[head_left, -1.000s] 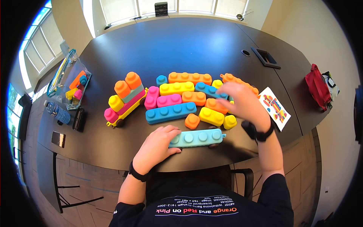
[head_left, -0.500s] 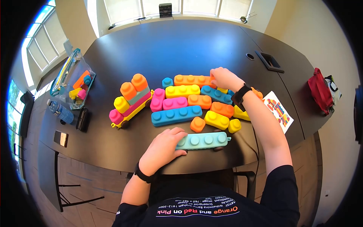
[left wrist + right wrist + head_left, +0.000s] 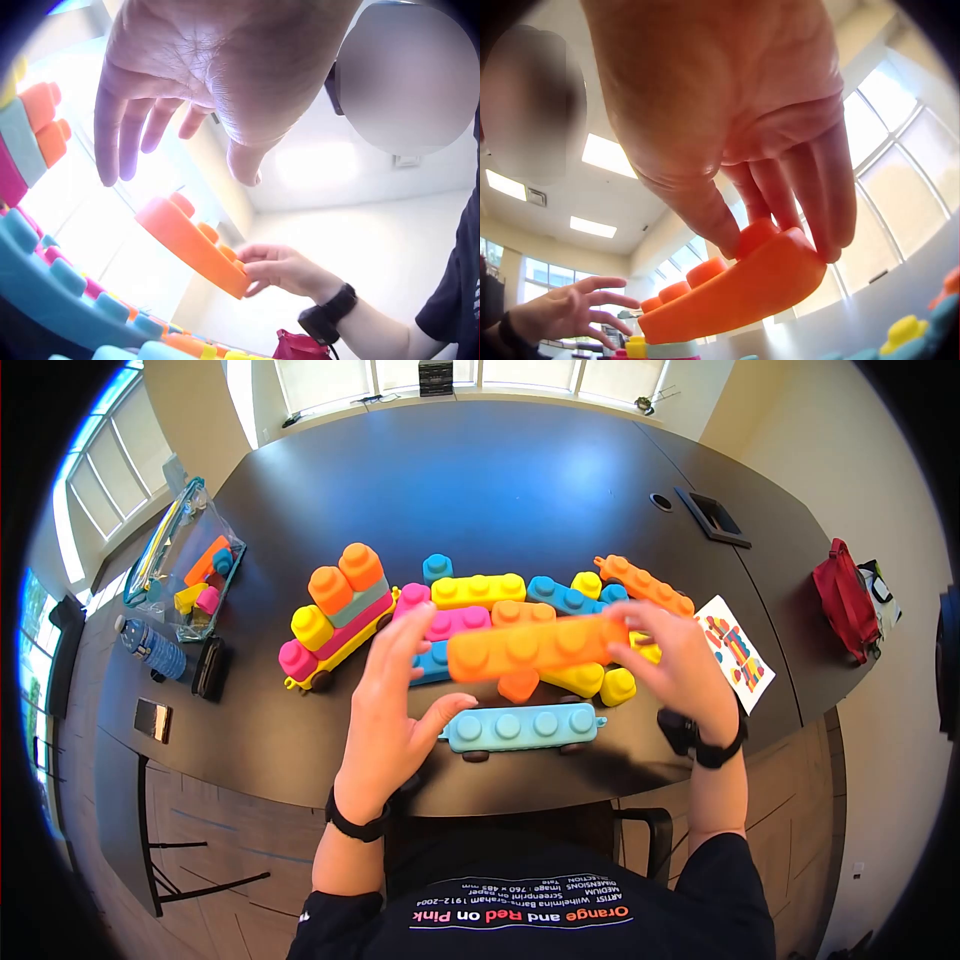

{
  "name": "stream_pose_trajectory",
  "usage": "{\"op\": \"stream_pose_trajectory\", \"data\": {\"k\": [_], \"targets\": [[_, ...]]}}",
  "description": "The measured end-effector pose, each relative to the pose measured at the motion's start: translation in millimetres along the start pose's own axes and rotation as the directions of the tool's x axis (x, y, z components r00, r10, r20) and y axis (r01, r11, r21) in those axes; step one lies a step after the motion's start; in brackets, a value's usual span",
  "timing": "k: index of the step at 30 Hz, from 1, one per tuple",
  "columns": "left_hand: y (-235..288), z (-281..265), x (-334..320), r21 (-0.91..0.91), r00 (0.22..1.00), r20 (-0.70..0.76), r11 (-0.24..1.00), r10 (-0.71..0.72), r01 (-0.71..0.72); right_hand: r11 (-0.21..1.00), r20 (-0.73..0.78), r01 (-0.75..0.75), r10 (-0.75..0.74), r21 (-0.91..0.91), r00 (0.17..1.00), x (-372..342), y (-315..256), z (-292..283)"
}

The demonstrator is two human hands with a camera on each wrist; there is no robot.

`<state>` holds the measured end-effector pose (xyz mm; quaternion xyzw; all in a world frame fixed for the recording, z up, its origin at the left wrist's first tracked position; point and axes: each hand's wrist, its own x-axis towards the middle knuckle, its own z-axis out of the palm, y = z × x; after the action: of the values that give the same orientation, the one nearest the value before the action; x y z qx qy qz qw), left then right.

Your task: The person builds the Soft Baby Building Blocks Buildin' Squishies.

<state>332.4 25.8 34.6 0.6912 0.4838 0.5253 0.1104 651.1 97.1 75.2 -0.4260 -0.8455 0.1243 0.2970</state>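
My right hand (image 3: 688,668) pinches a long orange building block (image 3: 535,648) by its right end, holding it raised with studs up. Thumb and fingers grip around its end stud in the right wrist view. My left hand (image 3: 385,705) is spread with fingers extended, beside the block's free left end; the left wrist view shows a gap between that hand and the orange block (image 3: 196,251). Below, nearer the body, a light blue wheeled block base (image 3: 520,729) stands on the table, its studs uncovered.
Behind the orange block lie several loose blocks, among them a yellow one (image 3: 478,591). A built block wagon (image 3: 345,645) stands left, with a clear bag (image 3: 190,570), water bottle (image 3: 150,645) and phone (image 3: 153,720) beyond. A printed card (image 3: 735,652) lies right.
My right hand took the long orange block from the back row and brought it toward the body. My left hand let go of the light blue base and rose with fingers spread.
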Motion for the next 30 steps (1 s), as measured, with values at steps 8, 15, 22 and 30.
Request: {"op": "stream_pose_trajectory", "data": {"k": [8,15,22,30], "targets": [[1.9,-7.3,-17.5,0.023,0.924,0.361,0.992,-0.124,0.125,0.990,0.116,-0.100,0.088,0.097,0.989,-51.4,-16.2,20.9],[-2.5,-2.4,-23.1,0.051,0.920,0.387,0.998,-0.062,0.045,0.984,0.107,-0.101,0.085,0.149,0.991,-61.9,-8.3,38.6],[-4.5,-0.4,-26.0,0.100,0.914,0.403,0.995,-0.040,-0.001,0.989,0.132,-0.060,0.042,0.137,0.990,-64.1,-3.7,46.0],[-8.0,2.0,-25.2,0.090,0.904,0.420,0.995,-0.080,0.046,0.969,0.234,-0.166,0.121,0.182,0.965,-65.8,1.5,51.3]]}}
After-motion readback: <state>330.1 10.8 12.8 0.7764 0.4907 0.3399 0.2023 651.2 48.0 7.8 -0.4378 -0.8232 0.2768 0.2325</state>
